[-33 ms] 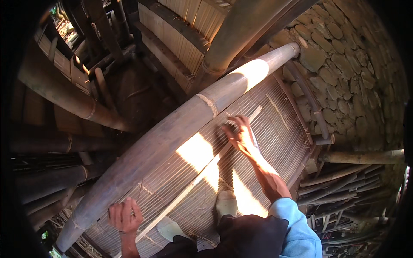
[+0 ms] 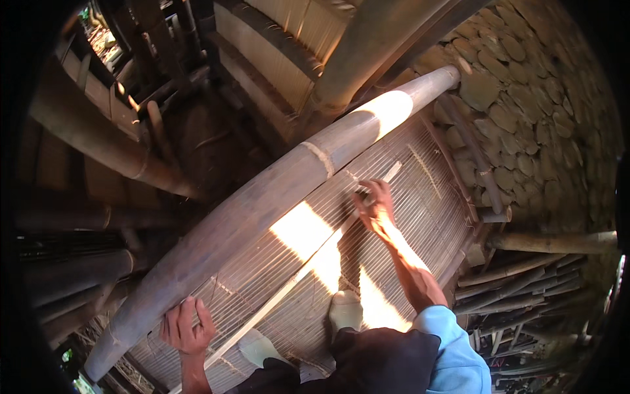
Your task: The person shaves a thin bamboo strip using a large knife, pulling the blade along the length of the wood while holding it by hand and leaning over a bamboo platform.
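A long pale bamboo strip lies diagonally over a platform of thin bamboo slats. My right hand is closed over the strip near its far end. Its fingers curl down on the far side, and whatever they hold is hidden. At the lower left my left hand rests beside the thick bamboo pole that edges the platform. The left fingers are bent and closed, with their tips out of sight. My feet stand on the slats below the strip.
Beyond the pole, bamboo posts and beams surround a dark hollow. A stone-paved surface lies at the upper right. Stacked poles fill the right side. Bright sunlight patches fall across the slats and pole.
My right hand has shifted slightly right and down, and its fingers have drawn in over the strip. My left hand has moved a little up and left toward the pole.
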`<action>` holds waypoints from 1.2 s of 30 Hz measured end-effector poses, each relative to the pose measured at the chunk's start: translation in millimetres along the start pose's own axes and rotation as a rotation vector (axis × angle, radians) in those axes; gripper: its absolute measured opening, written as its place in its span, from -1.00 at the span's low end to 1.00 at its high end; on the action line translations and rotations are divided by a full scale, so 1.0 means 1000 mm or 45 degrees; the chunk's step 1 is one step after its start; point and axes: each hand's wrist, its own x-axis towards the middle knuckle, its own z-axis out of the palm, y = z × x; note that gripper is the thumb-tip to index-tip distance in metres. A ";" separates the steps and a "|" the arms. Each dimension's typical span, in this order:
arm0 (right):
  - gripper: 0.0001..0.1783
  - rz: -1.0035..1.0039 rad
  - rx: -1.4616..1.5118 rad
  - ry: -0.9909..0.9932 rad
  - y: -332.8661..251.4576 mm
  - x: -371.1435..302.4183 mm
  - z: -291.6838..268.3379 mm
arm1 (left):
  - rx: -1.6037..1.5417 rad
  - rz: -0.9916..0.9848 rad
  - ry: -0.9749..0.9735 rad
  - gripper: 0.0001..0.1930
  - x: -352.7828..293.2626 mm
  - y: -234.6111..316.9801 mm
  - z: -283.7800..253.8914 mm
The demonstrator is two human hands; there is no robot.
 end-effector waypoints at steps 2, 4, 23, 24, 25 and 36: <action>-0.59 0.088 -0.080 0.147 0.029 -0.026 -0.018 | 0.004 -0.063 0.063 -0.85 0.021 0.009 -0.007; -0.57 0.075 -0.192 0.171 0.037 -0.041 -0.031 | -0.017 -0.018 0.033 -0.82 0.035 0.011 -0.018; -0.12 0.256 -0.416 0.049 0.036 -0.129 -0.049 | 0.222 0.022 0.029 -0.59 -0.004 0.010 -0.038; -0.12 0.304 -0.491 0.039 0.042 -0.142 -0.065 | 0.218 0.082 -0.025 -0.61 -0.035 0.011 -0.040; -0.11 0.331 -0.532 0.008 0.048 -0.153 -0.065 | 0.125 0.019 -0.180 -0.60 -0.059 0.019 -0.042; -0.36 0.473 -0.325 -0.148 0.077 -0.207 -0.088 | -0.277 -0.540 -0.653 -0.53 -0.199 0.000 -0.037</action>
